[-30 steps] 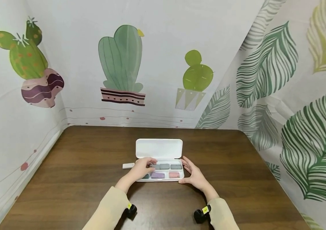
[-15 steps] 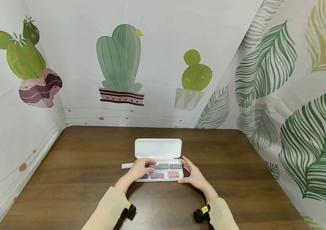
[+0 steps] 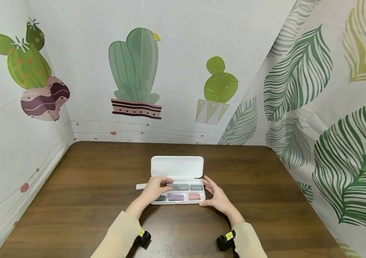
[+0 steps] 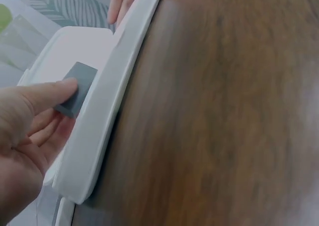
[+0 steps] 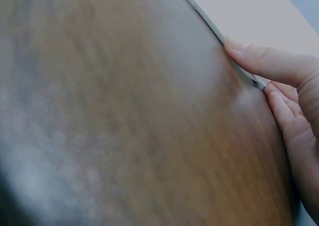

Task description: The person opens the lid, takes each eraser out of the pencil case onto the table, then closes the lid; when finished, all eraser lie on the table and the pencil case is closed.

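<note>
A white hinged case (image 3: 177,166) stands with its lid raised at the middle of the table, long side toward me. My left hand (image 3: 153,189) reaches over its left part and pinches a flat grey block (image 4: 82,81) between thumb and fingers. Beside it in the back row are another grey block (image 3: 184,187) and a third grey block (image 3: 196,187). The front row has a dark teal block (image 3: 161,198), partly covered by my hand, a purple block (image 3: 176,197) and a pink block (image 3: 194,196). My right hand (image 3: 217,197) holds the case's right end, thumb at the front corner, fingers along the side.
A small white block (image 3: 141,186) lies left of the case, partly behind my left hand. Brown wooden table (image 3: 105,168) surrounds the case. Behind it hangs a printed cloth (image 3: 183,71) with cacti and leaves.
My left hand and wrist have shifted slightly left, still with the grey block. The right hand keeps its place at the case's end.
</note>
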### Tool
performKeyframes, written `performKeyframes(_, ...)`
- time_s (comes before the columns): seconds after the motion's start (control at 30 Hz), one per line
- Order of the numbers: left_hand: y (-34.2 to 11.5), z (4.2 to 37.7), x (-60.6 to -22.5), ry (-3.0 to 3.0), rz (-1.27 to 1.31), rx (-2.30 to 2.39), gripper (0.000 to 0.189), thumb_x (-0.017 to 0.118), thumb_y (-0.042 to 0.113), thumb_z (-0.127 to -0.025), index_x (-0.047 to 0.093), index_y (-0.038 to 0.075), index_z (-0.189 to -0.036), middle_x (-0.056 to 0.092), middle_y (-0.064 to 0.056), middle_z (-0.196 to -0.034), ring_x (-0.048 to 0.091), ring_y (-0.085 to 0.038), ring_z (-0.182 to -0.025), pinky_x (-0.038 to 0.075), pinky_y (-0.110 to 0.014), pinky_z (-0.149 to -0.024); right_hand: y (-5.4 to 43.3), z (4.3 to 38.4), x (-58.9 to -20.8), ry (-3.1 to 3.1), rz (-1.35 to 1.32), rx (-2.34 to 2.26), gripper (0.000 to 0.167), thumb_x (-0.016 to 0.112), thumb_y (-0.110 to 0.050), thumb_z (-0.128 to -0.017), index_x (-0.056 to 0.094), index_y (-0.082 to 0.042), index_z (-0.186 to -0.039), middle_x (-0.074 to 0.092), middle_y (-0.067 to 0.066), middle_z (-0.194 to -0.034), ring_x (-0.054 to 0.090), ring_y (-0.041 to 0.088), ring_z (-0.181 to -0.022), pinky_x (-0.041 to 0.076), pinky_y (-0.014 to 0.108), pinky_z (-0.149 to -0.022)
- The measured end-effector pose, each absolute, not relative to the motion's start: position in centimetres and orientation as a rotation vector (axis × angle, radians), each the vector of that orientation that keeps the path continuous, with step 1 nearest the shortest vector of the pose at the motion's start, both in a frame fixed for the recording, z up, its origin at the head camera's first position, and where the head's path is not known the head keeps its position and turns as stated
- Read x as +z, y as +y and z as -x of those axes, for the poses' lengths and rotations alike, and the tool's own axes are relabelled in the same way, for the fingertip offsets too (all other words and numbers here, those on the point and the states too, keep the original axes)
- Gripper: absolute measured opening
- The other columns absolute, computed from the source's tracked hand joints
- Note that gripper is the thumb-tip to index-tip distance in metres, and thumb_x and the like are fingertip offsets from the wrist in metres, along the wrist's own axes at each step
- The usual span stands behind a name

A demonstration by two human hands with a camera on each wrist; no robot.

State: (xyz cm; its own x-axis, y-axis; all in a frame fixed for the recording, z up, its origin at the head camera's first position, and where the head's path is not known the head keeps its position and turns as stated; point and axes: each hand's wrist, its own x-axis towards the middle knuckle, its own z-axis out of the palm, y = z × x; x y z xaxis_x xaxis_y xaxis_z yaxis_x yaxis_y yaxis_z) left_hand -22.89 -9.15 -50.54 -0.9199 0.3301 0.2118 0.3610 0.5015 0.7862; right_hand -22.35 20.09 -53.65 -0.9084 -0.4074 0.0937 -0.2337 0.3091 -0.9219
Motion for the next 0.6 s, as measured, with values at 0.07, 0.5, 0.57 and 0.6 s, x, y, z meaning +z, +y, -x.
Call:
performKeyframes(0.07, -9.5, 22.8, -50.3, -2.660, 0.600, -1.446, 0.022, 0.075, 0.007, -0.084, 0.073, 0.000, -0.105, 0.074, -0.013, -0.102, 0.069, -0.020, -0.087, 0.057, -0.026, -0.077, 20.1, 22.3, -53.6, 2.411, 0.598, -1.657, 0.108, 0.087, -0.004, -0.068, 0.019, 0.006, -0.152, 0.037, 0.028, -0.151, 0.036, 0.039, -0.141, 0.034, 0.017, -0.110)
performKeyframes(0.5, -16.7, 22.5, -49.9, -2.643, 0.427, -1.434, 0.022, 0.076, 0.010, -0.084, 0.075, 0.002, -0.105, 0.075, -0.013, -0.103, 0.069, -0.015, -0.087, 0.054, -0.021, -0.075, 20.1, 22.5, -53.6, 2.415, 0.605, -1.645, 0.108, 0.087, -0.005, -0.069, 0.019, 0.006, -0.152, 0.038, 0.027, -0.151, 0.036, 0.038, -0.141, 0.032, 0.040, -0.114)
performKeyframes(0.57, -18.2, 22.3, -49.9, -2.660, 0.386, -1.417, 0.023, 0.075, 0.010, -0.084, 0.074, 0.002, -0.106, 0.074, -0.014, -0.103, 0.068, -0.013, -0.086, 0.053, -0.020, -0.073, 20.2, 22.4, -53.6, 2.413, 0.602, -1.644, 0.108, 0.087, -0.005, -0.069, 0.019, 0.006, -0.152, 0.038, 0.027, -0.151, 0.036, 0.037, -0.141, 0.032, 0.040, -0.114)
performKeyframes(0.6, -18.9, 22.2, -49.9, -2.666, 0.364, -1.408, 0.023, 0.075, 0.011, -0.085, 0.074, 0.001, -0.106, 0.074, -0.015, -0.103, 0.067, -0.012, -0.086, 0.053, -0.020, -0.072, 20.2, 22.4, -53.6, 2.414, 0.600, -1.645, 0.108, 0.087, -0.005, -0.069, 0.019, 0.006, -0.152, 0.038, 0.026, -0.151, 0.036, 0.037, -0.141, 0.032, 0.039, -0.114)
